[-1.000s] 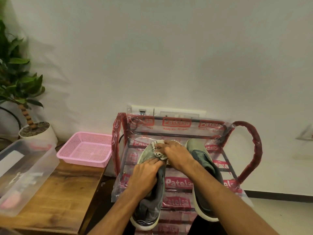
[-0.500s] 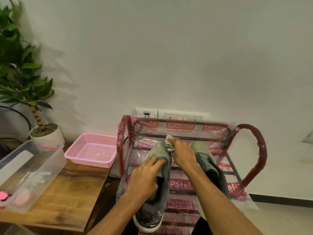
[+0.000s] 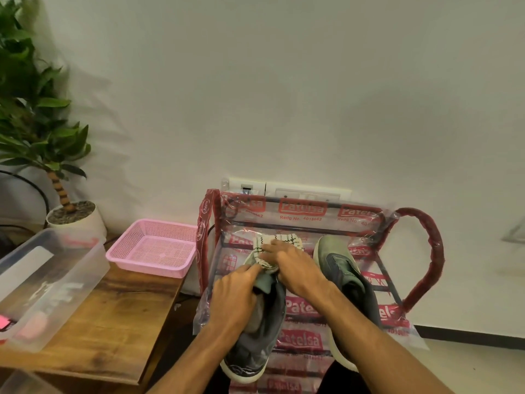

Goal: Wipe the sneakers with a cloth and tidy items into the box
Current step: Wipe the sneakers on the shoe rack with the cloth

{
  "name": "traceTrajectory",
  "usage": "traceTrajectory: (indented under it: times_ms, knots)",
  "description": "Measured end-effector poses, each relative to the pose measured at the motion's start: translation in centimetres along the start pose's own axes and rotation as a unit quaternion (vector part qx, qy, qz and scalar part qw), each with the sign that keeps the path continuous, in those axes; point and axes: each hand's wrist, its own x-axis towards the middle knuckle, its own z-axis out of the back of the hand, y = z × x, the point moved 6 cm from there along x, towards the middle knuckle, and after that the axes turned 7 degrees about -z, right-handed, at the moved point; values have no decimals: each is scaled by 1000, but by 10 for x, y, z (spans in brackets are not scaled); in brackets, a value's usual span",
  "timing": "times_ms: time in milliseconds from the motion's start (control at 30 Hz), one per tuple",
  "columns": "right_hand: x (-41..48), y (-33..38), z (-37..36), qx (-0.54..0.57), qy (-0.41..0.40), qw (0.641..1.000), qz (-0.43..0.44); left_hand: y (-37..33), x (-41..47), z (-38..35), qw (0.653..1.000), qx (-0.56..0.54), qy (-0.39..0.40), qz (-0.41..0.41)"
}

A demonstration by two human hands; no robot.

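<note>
The grey sneaker (image 3: 255, 351) lies under both hands on a plastic-wrapped rack (image 3: 423, 251), and the second sneaker (image 3: 341, 265) sits just to the right of the right hand. The left hand (image 3: 235, 297) grips the grey sneaker at its opening, fingers curled over the edge. The right hand (image 3: 295, 268) clutches a bunched cloth (image 3: 272, 245) and presses it onto the toe.

The slick wrap looks like the likeliest trouble. A hard stroke could slide the shoe on the film, knock its neighbour, or tip one off the rack's near edge. The cloth's loose end past the fingertips could also catch on the crinkled plastic.

Well to the left of the left hand, on the tabletop (image 3: 113, 322), a pink basket (image 3: 147, 270) has nothing visible inside. Further left, a clear box (image 3: 56, 280) holds pink items (image 3: 31, 328) and something pale, too blurred to name.
</note>
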Motion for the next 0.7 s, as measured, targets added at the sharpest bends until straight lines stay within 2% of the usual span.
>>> traceTrajectory:
  times_ms: [167, 333, 567, 700]
  knots:
    - [-3, -14, -1, -44, -22, 999, -21, -4, 0, -1, 1000, -5, 2, -1]
    - [-5, -1, 4, 42, -12, 999, -7, -6, -4, 5, 1000, -13, 1, 1]
    - [-3, -13, 12, -45, -56, 997, -25, -6, -2, 2, 1000, -1, -5, 17]
    - [-7, 0, 11, 37, -45, 998, -11, -8, -3, 5, 1000, 11, -13, 14]
